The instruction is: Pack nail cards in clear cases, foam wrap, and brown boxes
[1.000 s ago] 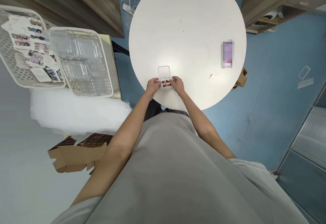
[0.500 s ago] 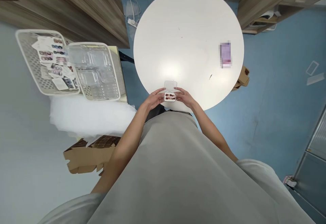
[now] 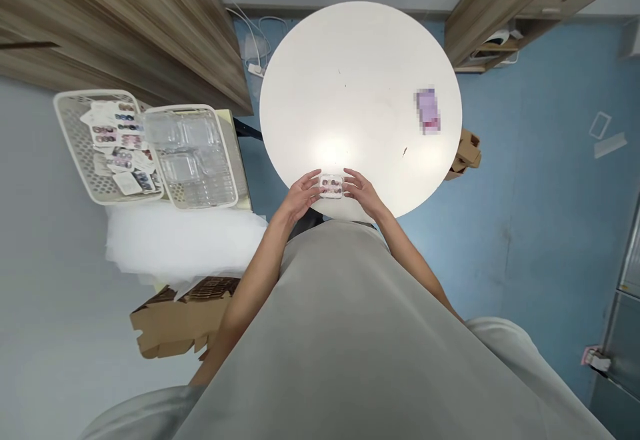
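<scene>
Your left hand (image 3: 300, 197) and right hand (image 3: 364, 193) hold a small clear case (image 3: 331, 186) between them, with the fingers curled onto its two ends. The case is at the near edge of the round white counter (image 3: 360, 73), just in front of your body. Dark red pieces show through it. The lid seems folded down, though the case is too small to be sure.

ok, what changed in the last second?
The case is now shut. Its clear lid, which stood flipped open on the far side a second ago, has been folded down. The left hand and right hand still hold the case by its sides at the near edge of the table. The purple item has not moved.
</scene>
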